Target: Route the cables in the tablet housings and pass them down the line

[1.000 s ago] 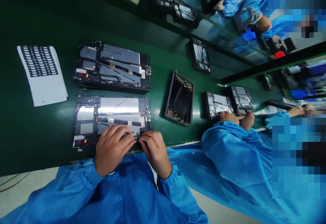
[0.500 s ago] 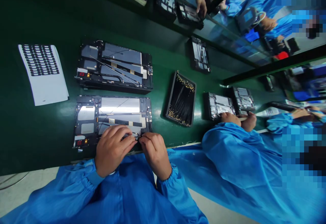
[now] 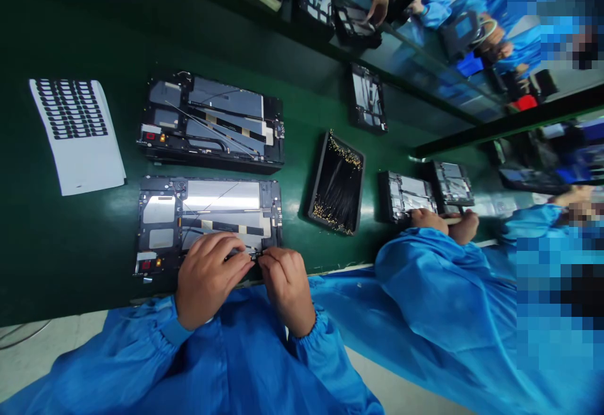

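An opened tablet frame [image 3: 207,204] with silver plates and thin black cables lies flat on the green belt in front of me. My left hand [image 3: 207,280] rests on its near edge with the fingers curled and pressed down on the frame. My right hand [image 3: 285,280] sits right beside it, thumb and forefinger pinched on a tiny part at the frame's near right edge; the part is too small to name. The fingertips of both hands almost touch.
A second opened tablet frame [image 3: 212,122] lies just behind the first. A white sheet of small black pads [image 3: 75,135] lies at the left. A black tray of thin gold-tipped cables [image 3: 337,182] stands to the right. A co-worker's hands [image 3: 441,220] work on further frames [image 3: 408,192].
My hands have stayed on the near edge of the frame, the right one shifting very slightly. A hand at the far top has moved along the units there.
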